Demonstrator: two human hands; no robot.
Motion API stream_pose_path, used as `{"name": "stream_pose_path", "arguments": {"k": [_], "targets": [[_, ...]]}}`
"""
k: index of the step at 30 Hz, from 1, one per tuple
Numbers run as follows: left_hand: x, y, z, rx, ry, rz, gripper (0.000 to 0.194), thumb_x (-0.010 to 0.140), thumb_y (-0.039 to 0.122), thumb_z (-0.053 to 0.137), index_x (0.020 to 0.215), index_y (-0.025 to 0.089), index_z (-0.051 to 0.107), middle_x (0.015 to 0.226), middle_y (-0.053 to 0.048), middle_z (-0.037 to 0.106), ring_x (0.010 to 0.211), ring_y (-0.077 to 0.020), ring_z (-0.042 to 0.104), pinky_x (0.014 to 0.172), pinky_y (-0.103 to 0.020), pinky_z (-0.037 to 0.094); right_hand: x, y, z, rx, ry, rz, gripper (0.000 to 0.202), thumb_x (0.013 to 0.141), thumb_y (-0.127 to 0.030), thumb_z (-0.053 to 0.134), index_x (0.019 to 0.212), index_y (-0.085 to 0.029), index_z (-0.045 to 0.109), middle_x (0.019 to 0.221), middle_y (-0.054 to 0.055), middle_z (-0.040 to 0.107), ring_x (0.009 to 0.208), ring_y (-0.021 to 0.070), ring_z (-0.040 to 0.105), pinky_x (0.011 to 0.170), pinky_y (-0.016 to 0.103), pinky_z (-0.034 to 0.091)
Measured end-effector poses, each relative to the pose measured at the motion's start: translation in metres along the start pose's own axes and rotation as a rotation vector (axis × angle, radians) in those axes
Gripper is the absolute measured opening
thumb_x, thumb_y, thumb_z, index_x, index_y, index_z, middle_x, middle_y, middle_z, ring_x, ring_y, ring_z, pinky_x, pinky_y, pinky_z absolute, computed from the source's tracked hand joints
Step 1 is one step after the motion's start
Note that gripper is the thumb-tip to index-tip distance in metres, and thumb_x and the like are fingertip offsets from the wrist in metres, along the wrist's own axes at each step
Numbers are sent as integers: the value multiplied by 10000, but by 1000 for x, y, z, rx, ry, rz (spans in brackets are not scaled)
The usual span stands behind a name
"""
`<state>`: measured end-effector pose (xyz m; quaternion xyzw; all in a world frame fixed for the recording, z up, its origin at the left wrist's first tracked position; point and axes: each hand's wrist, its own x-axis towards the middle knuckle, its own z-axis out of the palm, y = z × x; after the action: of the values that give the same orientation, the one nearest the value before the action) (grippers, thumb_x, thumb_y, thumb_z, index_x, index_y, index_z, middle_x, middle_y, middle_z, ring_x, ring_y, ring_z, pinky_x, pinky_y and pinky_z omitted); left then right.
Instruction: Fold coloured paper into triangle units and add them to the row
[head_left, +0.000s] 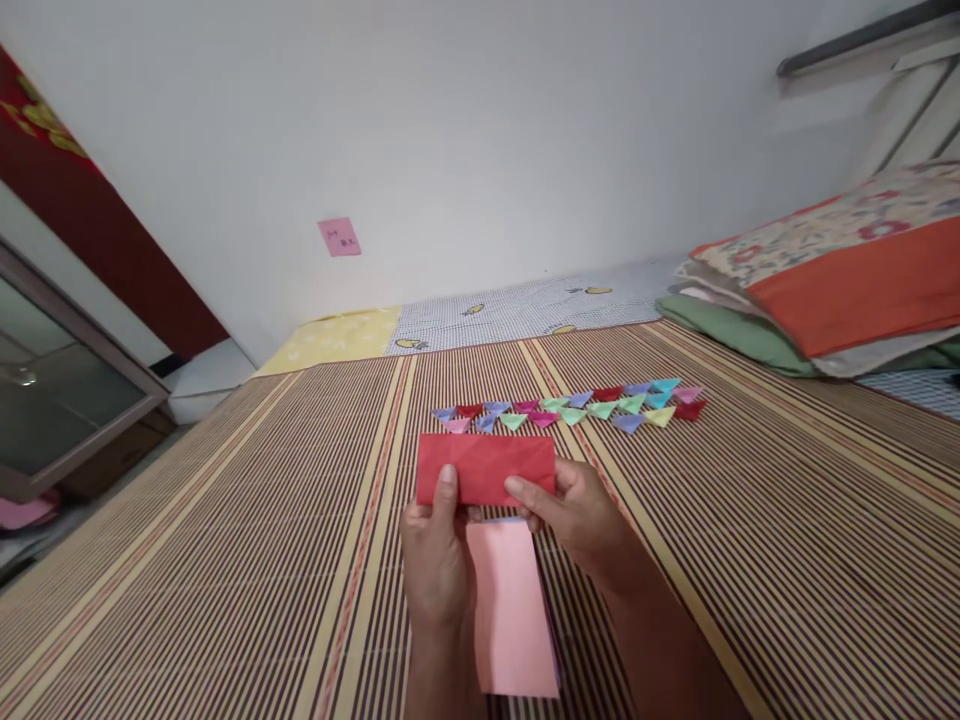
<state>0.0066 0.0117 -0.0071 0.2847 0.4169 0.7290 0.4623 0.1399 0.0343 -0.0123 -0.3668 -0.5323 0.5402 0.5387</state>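
Both my hands hold a red strip of paper (484, 455) lengthwise, above the striped mat. My left hand (439, 570) pinches its left part, thumb on the front face. At the right end, my right hand (585, 515) grips it the same way; the fingers behind the paper are mostly hidden. Under my wrists lies a stack of paper strips with a pink sheet (514, 610) on top and a bluish edge showing beneath. Beyond the red paper, rows of small folded paper triangles (574, 415) in several colours are laid out on the mat.
The striped mat (285, 560) covers the bed surface. Folded bedding with an orange and floral cover (862, 280) sits at the right. A checked cloth (510, 315) runs along the white wall, which bears a pink note (339, 237). A glass-fronted cabinet (60, 370) stands at the left.
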Motion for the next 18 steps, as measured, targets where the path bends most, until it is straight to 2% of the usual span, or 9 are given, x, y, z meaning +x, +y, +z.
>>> {"name": "stream_pose_path", "arguments": {"k": [3,7,9,13,18], "targets": [[4,2,-8,98,44,45,342,768,453,807,704,129,715,607,1,630,535,-106,537,518,-224,440,0,-5,-3,23,-14,-23,202,865,-362,710,802,-171,696,633,-11,627,560,125,561,555,244,466],[5,3,-10,111,26,43,329,778,445,804,744,126,731,647,-13,652,573,-115,562,552,-228,467,0,-15,-4,107,-4,-86,169,888,-321,684,992,-198,735,878,38,736,771,177,675,788,320,549],[4,4,-8,82,4,26,324,789,445,796,777,127,735,668,-16,658,581,-114,562,561,-229,478,0,-18,-4,106,-4,-100,154,890,-306,677,983,-198,738,915,43,743,817,188,687,837,334,550],[3,5,-8,63,-13,11,329,791,449,794,781,125,734,678,-17,658,565,-110,561,544,-228,475,0,-19,-7,39,36,-120,114,878,-294,687,852,-186,711,781,12,693,731,165,653,717,279,538],[6,5,-12,57,-43,8,328,770,424,814,675,134,694,590,7,612,543,-103,536,529,-215,465,1,-15,-9,33,123,-134,189,856,-332,726,775,-180,647,686,-19,616,618,118,566,576,215,459]]}}
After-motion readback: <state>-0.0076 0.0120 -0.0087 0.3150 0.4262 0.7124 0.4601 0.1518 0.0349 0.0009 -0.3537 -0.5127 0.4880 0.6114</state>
